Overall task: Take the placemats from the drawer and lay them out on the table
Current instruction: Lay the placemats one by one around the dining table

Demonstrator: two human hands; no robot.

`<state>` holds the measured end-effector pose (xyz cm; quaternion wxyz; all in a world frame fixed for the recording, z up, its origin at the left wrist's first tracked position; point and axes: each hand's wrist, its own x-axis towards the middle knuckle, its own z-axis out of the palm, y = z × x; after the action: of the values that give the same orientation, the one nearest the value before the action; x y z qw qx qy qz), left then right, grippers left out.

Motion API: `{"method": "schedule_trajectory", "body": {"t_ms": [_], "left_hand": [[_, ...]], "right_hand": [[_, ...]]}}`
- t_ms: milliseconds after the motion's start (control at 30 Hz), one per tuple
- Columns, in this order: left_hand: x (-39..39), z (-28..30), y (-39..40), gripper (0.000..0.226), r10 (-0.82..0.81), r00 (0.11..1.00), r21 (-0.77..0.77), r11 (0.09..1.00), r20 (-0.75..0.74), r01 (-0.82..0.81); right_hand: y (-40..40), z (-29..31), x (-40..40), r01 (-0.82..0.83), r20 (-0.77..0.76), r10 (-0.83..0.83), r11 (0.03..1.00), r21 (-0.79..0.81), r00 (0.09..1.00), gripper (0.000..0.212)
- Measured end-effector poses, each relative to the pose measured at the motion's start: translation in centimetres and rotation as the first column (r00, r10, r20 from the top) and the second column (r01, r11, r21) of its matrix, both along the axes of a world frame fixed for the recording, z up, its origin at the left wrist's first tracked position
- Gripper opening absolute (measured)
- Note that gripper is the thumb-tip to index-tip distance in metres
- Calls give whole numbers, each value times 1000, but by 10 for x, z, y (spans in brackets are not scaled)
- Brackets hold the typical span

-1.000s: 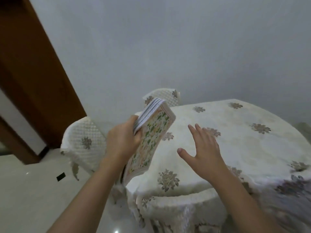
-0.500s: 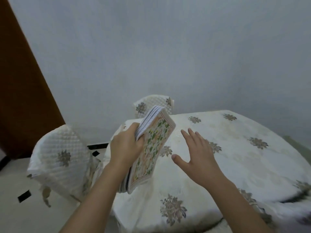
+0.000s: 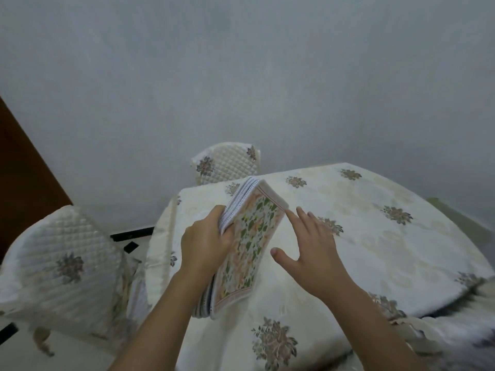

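Note:
My left hand [image 3: 205,243] grips a stack of several placemats [image 3: 250,246] on edge, tilted, above the near left part of the table [image 3: 380,253]. The top mat has a green and orange leaf print with a pale border; the other mats show only as white stitched edges. My right hand [image 3: 312,251] hovers just right of the stack with fingers spread and straight, its index fingertip close to the stack's upper right corner. It holds nothing. The table wears a cream cloth with brown flower motifs.
A quilted cream chair [image 3: 63,266] stands at the left of the table, and a second chair back [image 3: 227,163] rises behind it against the grey wall. A brown door [image 3: 24,178] is at the far left. Another chair's top edge [image 3: 428,336] shows at the lower right.
The view has come closer over the table. My left hand carried the stack forward over the tablecloth, and my right hand moved in beside its upper corner.

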<state>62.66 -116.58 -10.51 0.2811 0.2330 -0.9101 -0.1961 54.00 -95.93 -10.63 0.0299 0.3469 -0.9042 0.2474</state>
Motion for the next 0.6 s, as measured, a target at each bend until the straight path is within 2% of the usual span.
{"method": "schedule_trajectory", "body": {"t_ms": [167,400,600], "left_hand": [[9,8,-12,17,101,995,63,993,-9,-101],[13,-12,-54,22,143,989,145,980,-48,-135],[-10,-44,-134,26,136,990,274,954,-38,-120]], "right_hand": [[-25,-4,-16,-80,18,80,996,-26,997,82],[-83,-14,-17,-169,43,170,985,-32,984,85],[-150,-34,-39,-85,52,83,996,34,995,86]]}}
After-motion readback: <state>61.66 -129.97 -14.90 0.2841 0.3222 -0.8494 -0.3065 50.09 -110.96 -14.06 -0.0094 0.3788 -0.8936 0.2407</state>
